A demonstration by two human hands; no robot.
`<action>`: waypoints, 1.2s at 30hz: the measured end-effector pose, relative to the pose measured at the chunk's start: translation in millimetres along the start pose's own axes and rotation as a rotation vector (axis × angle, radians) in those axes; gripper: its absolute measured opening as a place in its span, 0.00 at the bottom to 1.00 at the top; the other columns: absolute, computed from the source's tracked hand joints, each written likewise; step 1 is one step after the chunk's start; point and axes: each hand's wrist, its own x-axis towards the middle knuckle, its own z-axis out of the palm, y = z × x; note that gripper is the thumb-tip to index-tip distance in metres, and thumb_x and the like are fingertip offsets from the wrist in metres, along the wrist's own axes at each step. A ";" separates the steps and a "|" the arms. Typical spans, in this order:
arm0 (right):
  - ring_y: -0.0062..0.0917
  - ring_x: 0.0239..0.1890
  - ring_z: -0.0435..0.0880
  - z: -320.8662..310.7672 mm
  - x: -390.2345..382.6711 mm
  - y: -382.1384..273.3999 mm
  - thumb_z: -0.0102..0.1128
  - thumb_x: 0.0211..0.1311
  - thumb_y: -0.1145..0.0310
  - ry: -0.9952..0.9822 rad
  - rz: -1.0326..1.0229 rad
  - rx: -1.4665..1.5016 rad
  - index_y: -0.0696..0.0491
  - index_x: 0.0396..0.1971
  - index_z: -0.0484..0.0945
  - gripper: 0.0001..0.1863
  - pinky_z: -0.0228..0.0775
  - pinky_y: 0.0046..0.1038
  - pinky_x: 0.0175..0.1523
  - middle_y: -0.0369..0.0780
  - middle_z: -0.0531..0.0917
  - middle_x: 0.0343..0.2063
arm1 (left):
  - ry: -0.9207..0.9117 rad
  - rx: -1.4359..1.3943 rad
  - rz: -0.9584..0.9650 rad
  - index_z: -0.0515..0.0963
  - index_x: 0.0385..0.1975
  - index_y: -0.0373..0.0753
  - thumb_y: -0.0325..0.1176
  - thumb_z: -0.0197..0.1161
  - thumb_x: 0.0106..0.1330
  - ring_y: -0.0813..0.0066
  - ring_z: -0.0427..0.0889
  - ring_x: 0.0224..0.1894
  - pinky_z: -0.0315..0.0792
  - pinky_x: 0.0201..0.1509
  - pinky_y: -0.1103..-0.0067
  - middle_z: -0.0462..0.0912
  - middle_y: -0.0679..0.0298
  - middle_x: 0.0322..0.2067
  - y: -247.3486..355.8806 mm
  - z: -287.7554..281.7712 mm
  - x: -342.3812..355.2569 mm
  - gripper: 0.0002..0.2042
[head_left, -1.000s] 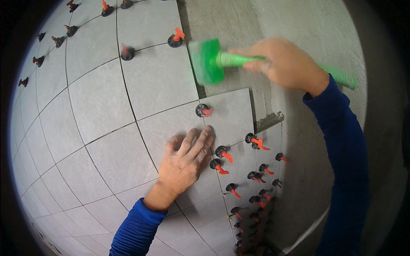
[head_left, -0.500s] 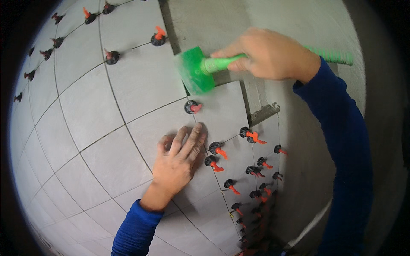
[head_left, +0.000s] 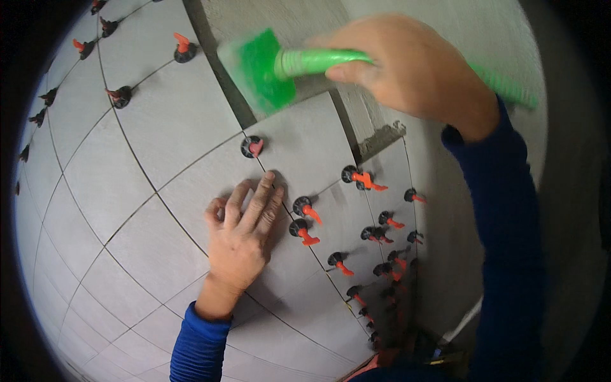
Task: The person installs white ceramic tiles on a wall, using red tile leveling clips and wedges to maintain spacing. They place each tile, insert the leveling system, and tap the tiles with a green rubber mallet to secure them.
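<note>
My right hand [head_left: 407,70] grips a green rubber mallet [head_left: 305,62] by its handle. The mallet's head is motion-blurred and appears over the upper edge of a pale grey tile [head_left: 312,137]; whether it touches anything I cannot tell. My left hand [head_left: 242,239] rests on the tiled surface, palm down and fingers spread, with its fingertips by a joint between tiles. Just above those fingertips, a round black tile-levelling clip with a red handle [head_left: 252,146] sits in the joint. Two more such clips [head_left: 304,209] stand to the right of the hand.
Several red-and-black levelling clips [head_left: 184,48] are set along the joints at upper left, and more crowd the lower right. Beyond the tile edge lies bare grey mortar [head_left: 372,118] with a rough ridge. A plain grey wall [head_left: 452,191] rises at right.
The whole view has shifted, so the tiles sit further left and slightly higher. My right hand has lifted the mallet a little away from the tile's edge. The left hand keeps its place.
</note>
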 end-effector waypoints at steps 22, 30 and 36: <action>0.31 0.32 0.87 100.5 -192.5 -50.1 0.66 0.72 0.69 0.379 0.670 0.412 0.61 0.67 0.76 0.26 0.77 0.35 0.38 0.52 0.87 0.37 | -0.046 0.025 0.053 0.83 0.63 0.64 0.38 0.73 0.66 0.57 0.73 0.69 0.62 0.71 0.55 0.76 0.69 0.71 -2.7 -8.5 4.4 0.24; 0.34 0.32 0.85 120.4 -214.1 -44.9 0.67 0.72 0.68 0.409 0.738 0.492 0.63 0.67 0.76 0.27 0.74 0.35 0.38 0.50 0.84 0.34 | -0.112 0.084 0.023 0.83 0.64 0.67 0.40 0.73 0.65 0.58 0.68 0.73 0.55 0.76 0.58 0.74 0.70 0.73 0.2 -6.7 1.5 0.26; 0.34 0.37 0.86 129.6 -246.8 -45.7 0.69 0.71 0.68 0.448 0.836 0.624 0.63 0.68 0.75 0.29 0.76 0.34 0.44 0.50 0.85 0.38 | -0.080 0.212 0.095 0.84 0.63 0.61 0.37 0.74 0.66 0.57 0.67 0.73 0.57 0.75 0.59 0.74 0.66 0.73 -3.1 -1.6 -0.7 0.24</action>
